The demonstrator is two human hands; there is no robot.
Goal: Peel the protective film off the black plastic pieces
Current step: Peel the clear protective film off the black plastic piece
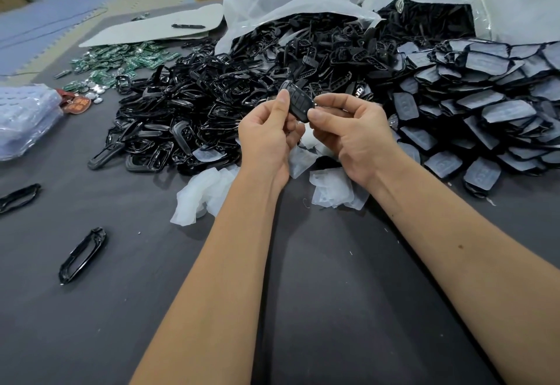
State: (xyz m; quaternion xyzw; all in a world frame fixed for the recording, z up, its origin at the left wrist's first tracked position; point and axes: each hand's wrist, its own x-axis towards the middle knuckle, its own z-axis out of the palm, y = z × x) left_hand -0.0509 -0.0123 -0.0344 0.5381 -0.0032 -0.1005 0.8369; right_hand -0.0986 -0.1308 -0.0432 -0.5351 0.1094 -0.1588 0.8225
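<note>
from my feed both hands are up over the dark grey cloth table point(333, 309), sharing one small black plastic key-fob piece point(297, 102). left hand point(266, 136) pinches its left edge with the thumb up along it, right hand point(348, 133) pinches the right end between thumb and forefinger. it's held in the air in front of the big heap of glossy black plastic frames point(188, 111). film-covered black pieces point(485, 111) are stacked to the right, and crumpled peeled white film scraps point(206, 193) lie just under my wrists.
</note>
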